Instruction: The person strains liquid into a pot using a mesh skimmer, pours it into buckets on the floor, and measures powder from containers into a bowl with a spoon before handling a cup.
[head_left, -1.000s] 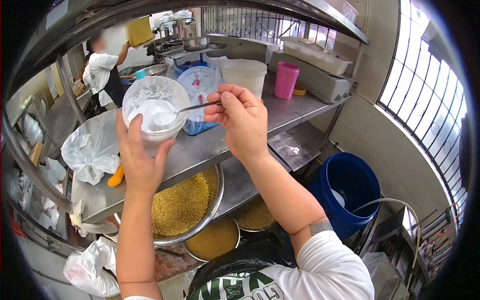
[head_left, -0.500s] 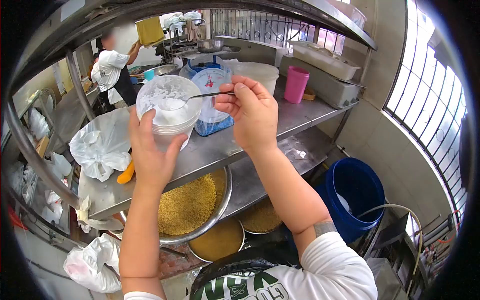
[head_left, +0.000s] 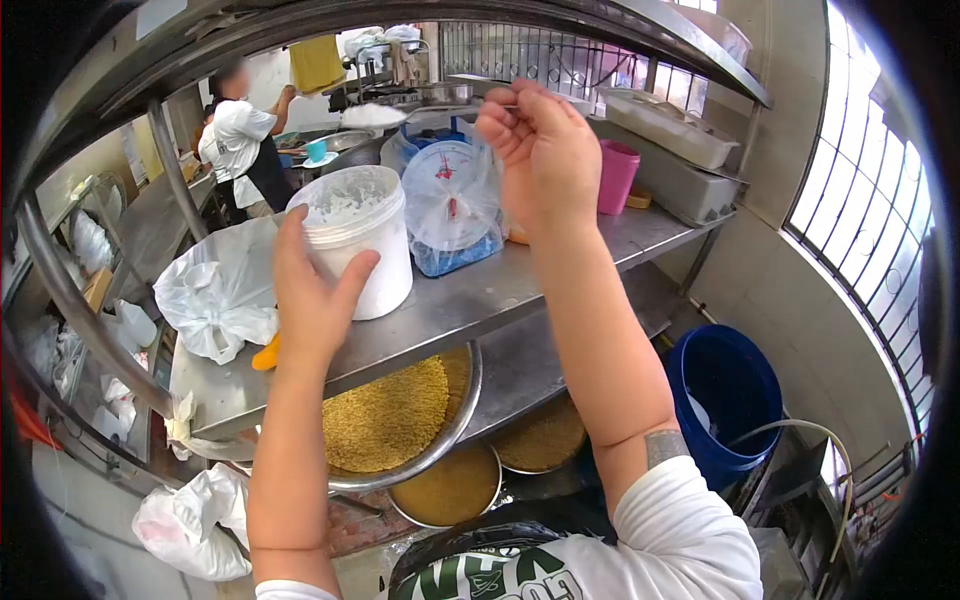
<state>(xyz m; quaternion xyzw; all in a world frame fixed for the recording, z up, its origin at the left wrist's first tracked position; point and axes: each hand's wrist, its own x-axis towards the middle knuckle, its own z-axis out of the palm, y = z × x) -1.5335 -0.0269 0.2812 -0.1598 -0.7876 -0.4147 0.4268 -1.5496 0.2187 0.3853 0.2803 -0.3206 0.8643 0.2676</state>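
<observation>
My left hand (head_left: 322, 290) is wrapped around the near side of a white plastic tub (head_left: 375, 255), which stands on the metal shelf with white powder coating its inside. Held up above the tub's right side, my right hand (head_left: 550, 150) pinches the thin handle of a spoon (head_left: 408, 116). A heap of white powder (head_left: 373, 116) sits on the spoon's bowl, above the tub's rim. Just right of the tub is a blue dial scale (head_left: 452, 258) with a clear plastic bag (head_left: 455, 205) over its face.
A tied white plastic bag (head_left: 215, 295) and an orange handle (head_left: 267, 354) lie left of the tub. A pink cup (head_left: 618, 178) stands behind my right arm. Below are a basin of yellow grains (head_left: 390, 415) and a blue barrel (head_left: 725, 390). Another person (head_left: 240, 140) works at the far left.
My right hand has raised the spoon up out of the tub, with powder heaped on it. The tub, tilted toward me before, now sits more upright, with my left hand still around it.
</observation>
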